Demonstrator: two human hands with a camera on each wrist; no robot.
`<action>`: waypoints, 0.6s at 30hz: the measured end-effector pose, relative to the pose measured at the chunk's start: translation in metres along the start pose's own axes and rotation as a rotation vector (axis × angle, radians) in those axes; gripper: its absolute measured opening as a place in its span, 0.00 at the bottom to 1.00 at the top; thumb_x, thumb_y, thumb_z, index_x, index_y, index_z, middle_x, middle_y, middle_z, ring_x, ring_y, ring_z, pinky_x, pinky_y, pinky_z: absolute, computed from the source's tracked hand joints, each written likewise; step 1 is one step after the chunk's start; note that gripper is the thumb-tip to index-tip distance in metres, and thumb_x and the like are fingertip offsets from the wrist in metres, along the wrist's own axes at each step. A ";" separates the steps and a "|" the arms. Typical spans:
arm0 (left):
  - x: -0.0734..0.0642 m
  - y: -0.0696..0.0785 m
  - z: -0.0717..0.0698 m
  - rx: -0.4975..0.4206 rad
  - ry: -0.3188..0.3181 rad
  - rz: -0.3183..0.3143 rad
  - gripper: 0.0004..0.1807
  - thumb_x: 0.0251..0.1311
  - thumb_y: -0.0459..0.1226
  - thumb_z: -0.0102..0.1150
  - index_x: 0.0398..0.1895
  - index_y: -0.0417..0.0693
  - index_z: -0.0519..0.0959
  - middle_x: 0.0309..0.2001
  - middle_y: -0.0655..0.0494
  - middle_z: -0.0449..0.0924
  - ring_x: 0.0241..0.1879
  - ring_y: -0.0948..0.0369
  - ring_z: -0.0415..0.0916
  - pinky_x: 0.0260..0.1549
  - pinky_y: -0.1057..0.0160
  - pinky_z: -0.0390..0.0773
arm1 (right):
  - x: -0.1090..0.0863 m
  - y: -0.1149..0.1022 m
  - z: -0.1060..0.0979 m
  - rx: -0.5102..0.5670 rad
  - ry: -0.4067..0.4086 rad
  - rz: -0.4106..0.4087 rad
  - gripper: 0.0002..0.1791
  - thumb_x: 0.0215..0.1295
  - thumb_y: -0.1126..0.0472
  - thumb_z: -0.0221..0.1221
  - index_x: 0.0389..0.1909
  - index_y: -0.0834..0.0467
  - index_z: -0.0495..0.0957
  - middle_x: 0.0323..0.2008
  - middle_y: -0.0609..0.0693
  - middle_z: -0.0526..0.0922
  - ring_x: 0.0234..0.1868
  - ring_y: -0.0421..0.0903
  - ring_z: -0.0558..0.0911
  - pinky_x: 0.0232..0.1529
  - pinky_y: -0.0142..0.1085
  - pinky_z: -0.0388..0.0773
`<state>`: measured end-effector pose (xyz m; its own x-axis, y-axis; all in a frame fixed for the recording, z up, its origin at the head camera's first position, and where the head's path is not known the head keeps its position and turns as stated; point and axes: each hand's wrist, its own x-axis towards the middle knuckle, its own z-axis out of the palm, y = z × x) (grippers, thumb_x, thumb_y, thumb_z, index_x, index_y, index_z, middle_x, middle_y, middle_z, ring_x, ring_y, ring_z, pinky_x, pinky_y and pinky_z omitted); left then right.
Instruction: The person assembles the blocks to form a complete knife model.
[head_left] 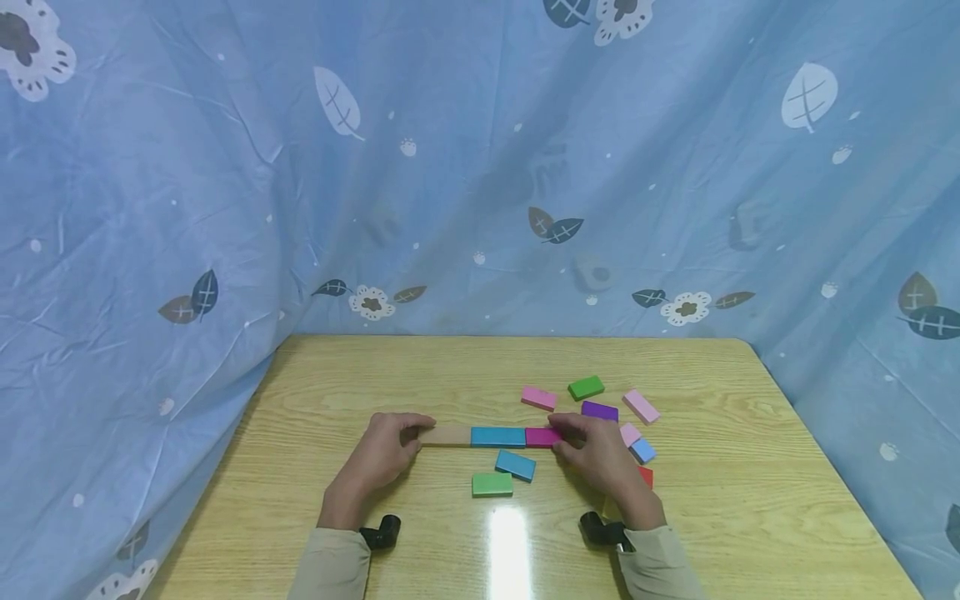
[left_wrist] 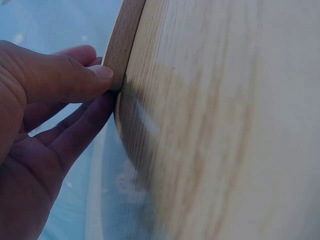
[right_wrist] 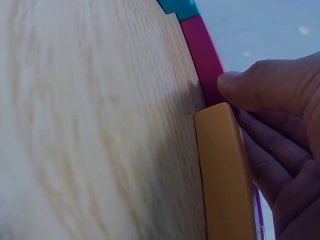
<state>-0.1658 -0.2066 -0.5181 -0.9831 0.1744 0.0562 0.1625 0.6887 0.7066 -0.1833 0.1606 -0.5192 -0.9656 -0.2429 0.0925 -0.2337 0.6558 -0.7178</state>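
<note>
Three blocks lie end to end in a straight row on the table: a plain wooden block (head_left: 447, 436), a blue block (head_left: 498, 437) and a magenta block (head_left: 540, 438). At the row's left end my left hand (head_left: 378, 452) pinches the plain wooden block between thumb and fingers. My right hand (head_left: 602, 454) does the same with the magenta block at the right end. In the right wrist view, a yellow-orange block (right_wrist: 225, 172) stands out close to the camera, near the thumb. A second blue block (head_left: 515, 466) and a light green block (head_left: 492, 485) lie just in front of the row.
Behind the row lie a pink block (head_left: 538, 398) and a green block (head_left: 586, 387). Around my right hand are a purple block (head_left: 600, 411), a light pink block (head_left: 641, 406), a small blue block (head_left: 642, 451) and a partly hidden red block (head_left: 647, 476). A blue curtain (head_left: 465, 167) hangs behind the table.
</note>
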 end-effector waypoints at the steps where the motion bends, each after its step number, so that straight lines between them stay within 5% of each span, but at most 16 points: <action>1: 0.000 0.000 0.000 0.000 0.000 -0.001 0.21 0.65 0.20 0.68 0.56 0.47 0.91 0.56 0.53 0.91 0.63 0.51 0.86 0.65 0.46 0.86 | 0.000 0.000 0.000 0.000 0.001 -0.001 0.23 0.65 0.71 0.74 0.61 0.58 0.89 0.55 0.53 0.93 0.56 0.53 0.92 0.58 0.46 0.91; 18: -0.001 0.002 -0.001 0.002 0.001 0.003 0.21 0.65 0.20 0.69 0.56 0.47 0.91 0.56 0.53 0.91 0.63 0.50 0.86 0.65 0.46 0.86 | -0.007 0.004 -0.008 0.022 0.025 -0.025 0.26 0.65 0.65 0.76 0.65 0.57 0.87 0.57 0.51 0.92 0.59 0.53 0.91 0.62 0.49 0.89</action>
<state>-0.1651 -0.2063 -0.5162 -0.9827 0.1757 0.0586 0.1653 0.6893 0.7053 -0.1782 0.1706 -0.5178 -0.9622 -0.2408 0.1274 -0.2552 0.6336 -0.7304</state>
